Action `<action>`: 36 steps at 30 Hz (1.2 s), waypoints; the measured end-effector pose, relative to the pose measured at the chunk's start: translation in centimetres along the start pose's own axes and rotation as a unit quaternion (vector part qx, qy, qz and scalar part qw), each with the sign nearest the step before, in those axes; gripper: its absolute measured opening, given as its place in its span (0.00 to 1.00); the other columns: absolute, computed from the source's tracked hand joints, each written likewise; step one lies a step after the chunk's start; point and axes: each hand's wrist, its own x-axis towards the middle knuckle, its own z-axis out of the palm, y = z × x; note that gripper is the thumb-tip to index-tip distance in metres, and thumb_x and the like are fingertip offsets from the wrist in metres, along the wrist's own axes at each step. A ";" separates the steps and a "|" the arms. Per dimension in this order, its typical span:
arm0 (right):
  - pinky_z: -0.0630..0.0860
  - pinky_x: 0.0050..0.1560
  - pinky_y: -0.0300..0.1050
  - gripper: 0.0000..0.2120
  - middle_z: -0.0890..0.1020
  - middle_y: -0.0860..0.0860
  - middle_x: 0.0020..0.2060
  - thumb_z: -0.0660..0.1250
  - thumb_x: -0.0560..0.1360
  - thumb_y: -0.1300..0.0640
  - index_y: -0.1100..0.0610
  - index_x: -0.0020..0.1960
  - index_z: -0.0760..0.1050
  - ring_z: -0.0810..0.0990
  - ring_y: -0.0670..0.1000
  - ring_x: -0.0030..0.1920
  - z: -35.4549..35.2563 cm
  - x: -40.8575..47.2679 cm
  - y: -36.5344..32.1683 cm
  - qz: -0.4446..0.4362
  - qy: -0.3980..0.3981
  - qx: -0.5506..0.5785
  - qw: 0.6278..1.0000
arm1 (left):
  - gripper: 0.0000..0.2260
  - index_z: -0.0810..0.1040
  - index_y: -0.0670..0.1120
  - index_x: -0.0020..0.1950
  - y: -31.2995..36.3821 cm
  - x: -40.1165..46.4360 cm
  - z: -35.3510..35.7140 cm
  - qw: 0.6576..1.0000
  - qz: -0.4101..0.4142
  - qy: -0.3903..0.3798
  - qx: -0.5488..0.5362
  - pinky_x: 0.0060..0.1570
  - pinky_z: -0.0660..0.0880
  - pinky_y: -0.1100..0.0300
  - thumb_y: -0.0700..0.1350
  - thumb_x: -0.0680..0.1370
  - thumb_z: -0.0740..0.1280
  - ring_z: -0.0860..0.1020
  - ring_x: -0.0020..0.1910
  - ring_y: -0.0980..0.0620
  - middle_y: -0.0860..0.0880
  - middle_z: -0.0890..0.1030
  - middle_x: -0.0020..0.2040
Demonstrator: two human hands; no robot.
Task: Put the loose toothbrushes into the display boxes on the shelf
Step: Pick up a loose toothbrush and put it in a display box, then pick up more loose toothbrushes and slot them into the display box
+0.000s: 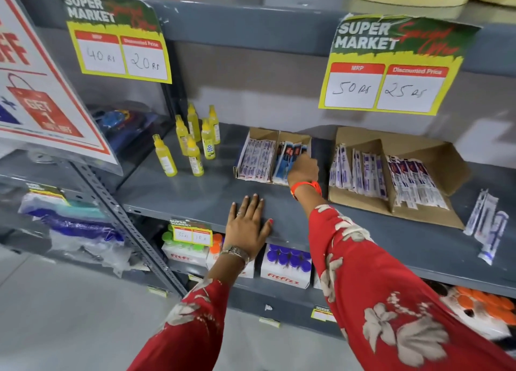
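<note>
Head view: the right hand (303,169) is deep in the small display box (293,138) at the middle of the grey shelf (195,194), its grip closed around the blue toothbrush packs (287,158) standing in the box's right compartment. The left hand (247,224) lies flat and released on the shelf's front edge. Over to the right, loose toothbrushes (487,225) lie on the shelf just beside the big display box (435,158), itself part-filled with packs.
</note>
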 end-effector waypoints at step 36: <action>0.69 0.60 0.59 0.13 0.77 0.64 0.58 0.63 0.76 0.58 0.67 0.55 0.76 0.67 0.65 0.63 -21.6 -3.0 31.3 0.235 0.204 -0.153 0.938 | 0.34 0.54 0.46 0.73 16.7 0.4 4.2 0.988 0.151 -0.016 0.009 0.72 0.44 0.49 0.62 0.71 0.37 0.53 0.74 0.51 0.48 0.57 0.75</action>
